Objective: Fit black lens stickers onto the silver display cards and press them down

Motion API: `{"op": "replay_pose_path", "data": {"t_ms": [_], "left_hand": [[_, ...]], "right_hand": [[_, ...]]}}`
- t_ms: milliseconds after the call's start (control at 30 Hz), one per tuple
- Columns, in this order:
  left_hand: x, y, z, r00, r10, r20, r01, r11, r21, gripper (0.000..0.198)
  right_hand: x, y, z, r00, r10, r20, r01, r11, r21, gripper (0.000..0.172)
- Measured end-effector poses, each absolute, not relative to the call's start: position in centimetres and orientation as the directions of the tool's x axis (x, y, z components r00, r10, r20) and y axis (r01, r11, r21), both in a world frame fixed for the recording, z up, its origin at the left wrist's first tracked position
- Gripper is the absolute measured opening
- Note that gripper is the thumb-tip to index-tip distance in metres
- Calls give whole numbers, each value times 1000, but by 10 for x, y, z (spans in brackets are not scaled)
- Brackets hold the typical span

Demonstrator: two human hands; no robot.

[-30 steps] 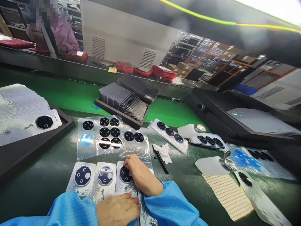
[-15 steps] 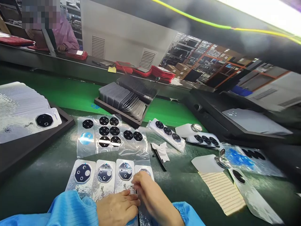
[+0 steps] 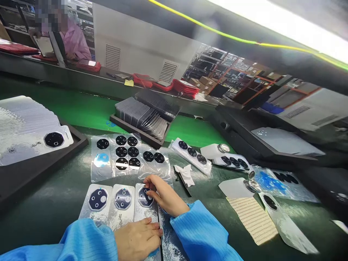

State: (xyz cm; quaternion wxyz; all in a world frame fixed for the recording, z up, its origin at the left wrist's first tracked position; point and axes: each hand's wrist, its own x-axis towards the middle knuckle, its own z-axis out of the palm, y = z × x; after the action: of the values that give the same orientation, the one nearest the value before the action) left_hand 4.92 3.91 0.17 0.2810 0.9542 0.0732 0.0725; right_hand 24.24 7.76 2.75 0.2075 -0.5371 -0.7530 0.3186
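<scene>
The right hand arches over the third plastic card, its fingers curled on the black sticker; any pinch can't be told. The left hand lies flat, fingers spread, reaching the card's right edge, beside two matching cards.

Past far edge of desk: co-worker in pink smock, red folders, yellow note. Mid-desk: blk tray of grey cards. Right: white wipe touching blk tool, tan dotted sheet nr front edge.
</scene>
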Motion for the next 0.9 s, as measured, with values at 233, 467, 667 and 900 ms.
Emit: {"op": "replay_pose_path", "data": {"t_ms": [233,467,667,900], "left_hand": [[50,38,-1,979,170,114,84,-841,535,34],[49,36,-2,979,167,117,86,-860,503,33],[49,37,-4,970,182,161,81,-866,493,32],[50,40,-8,968,162,192,51,-875,481,27]], "right_hand": [[242,86,37,-388,919,-69,720,256,-646,30],[238,92,46,-409,908,-85,762,289,-579,23],[240,87,48,-382,916,-120,750,232,-619,26],[228,81,41,-300,940,-164,617,60,-785,31]]}}
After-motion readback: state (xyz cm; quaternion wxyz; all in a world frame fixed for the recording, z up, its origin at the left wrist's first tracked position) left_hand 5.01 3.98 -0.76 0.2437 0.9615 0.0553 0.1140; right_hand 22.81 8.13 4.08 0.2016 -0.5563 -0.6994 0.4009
